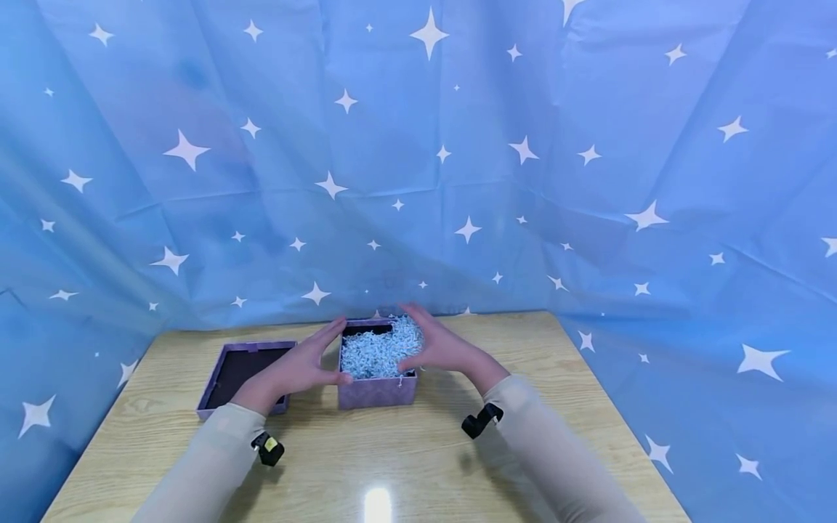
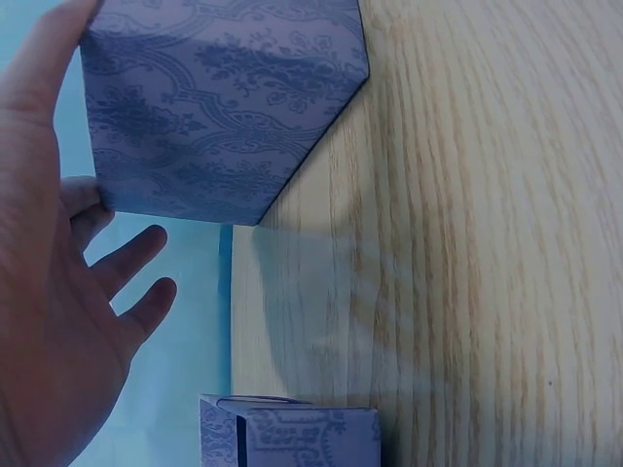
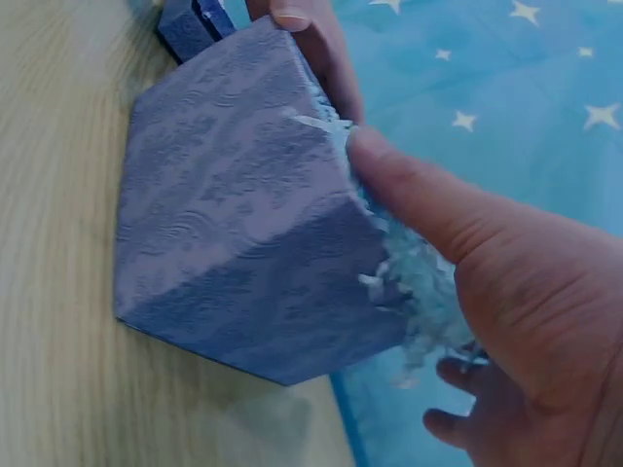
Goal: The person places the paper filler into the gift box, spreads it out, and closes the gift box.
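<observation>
A purple patterned box stands on the table, filled with light blue shredded paper. Dark lining shows at its far left inside. My left hand holds the box's left side, thumb at the near corner and fingertips toward the far corner. My right hand is over the right side, its thumb pressing the paper by the near rim. In the right wrist view, paper strands bulge over the edge beneath that hand. Its other fingers reach past the far side, partly hidden by the paper.
The purple lid lies left of the box, dark inside facing up, partly behind my left forearm. A wooden table lies beneath everything. A blue curtain with white stars hangs behind and along both sides.
</observation>
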